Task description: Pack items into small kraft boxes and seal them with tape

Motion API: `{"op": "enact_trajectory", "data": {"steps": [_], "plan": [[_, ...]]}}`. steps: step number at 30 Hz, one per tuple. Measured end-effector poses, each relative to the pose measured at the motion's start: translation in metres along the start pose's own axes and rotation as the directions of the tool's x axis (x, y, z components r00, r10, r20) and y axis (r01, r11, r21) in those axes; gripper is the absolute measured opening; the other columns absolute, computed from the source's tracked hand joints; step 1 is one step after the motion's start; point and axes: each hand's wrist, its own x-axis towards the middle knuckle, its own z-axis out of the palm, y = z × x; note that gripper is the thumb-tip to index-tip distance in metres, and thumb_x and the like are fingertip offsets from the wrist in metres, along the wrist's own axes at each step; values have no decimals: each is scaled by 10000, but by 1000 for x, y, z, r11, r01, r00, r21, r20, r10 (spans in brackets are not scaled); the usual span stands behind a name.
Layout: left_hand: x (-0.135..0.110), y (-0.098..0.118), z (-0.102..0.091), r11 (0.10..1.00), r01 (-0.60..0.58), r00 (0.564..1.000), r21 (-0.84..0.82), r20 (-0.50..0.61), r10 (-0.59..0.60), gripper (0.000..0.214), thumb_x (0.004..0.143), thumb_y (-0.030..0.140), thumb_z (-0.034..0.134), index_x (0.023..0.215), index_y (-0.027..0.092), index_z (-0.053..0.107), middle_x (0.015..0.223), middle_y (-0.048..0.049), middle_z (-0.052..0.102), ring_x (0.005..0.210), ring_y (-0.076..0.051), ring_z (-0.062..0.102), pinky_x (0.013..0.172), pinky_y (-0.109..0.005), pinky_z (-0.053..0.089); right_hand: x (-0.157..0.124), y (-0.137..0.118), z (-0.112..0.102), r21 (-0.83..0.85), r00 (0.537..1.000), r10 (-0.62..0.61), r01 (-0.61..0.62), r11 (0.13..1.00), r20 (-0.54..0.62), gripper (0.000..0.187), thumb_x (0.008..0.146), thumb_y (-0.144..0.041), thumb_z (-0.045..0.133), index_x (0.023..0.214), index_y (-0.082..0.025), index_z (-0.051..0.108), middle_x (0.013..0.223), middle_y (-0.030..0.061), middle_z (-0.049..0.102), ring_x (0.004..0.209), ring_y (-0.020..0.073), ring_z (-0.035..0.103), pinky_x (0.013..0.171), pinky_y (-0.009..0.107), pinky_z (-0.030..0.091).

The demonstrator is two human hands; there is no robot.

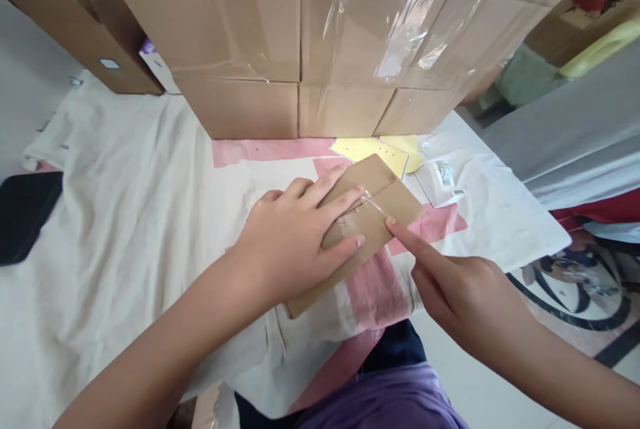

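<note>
Flat, rectangular brown cardboard box (377,232) lying slantwise on a cloth-covered desk (185,215), directly beneath the person's two bare hands. A shiny strip of clear tape (375,203) crosses its upper face. Pressing that tape flat appears to be the step in hand; the next move seems to call for a steady left hand and a light fingertip pushing the tape snug against the cardboard.

The left hand (300,235) lies palm down over the box's left part, fingers spread and thumb apart — apparently bracing the box rather than gripping it. The right hand (457,289) is at the box's right-hand side, index finger stretched out, its tip touching near the tape's end. Its other fingers are curled in; whether they hold anything cannot be told.

Just beyond the box's right corner sits a small white plastic tape dispenser (447,183). Behind the box — a tall stack of brown cardboard cartons (345,29).
</note>
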Motion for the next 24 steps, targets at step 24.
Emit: {"op": "enact_trajectory", "data": {"steps": [24], "plan": [[2, 5, 1, 1000, -19, 1000, 12, 7, 19, 630, 937, 561, 504, 1542, 393, 452, 1709, 21, 298, 1335, -371, 533, 877, -558, 588, 22, 7, 19, 237, 999, -17, 29, 971, -51, 637, 958, -72, 445, 1589, -144, 403, 561, -44, 625, 408, 151, 551, 413, 298, 421]]}}
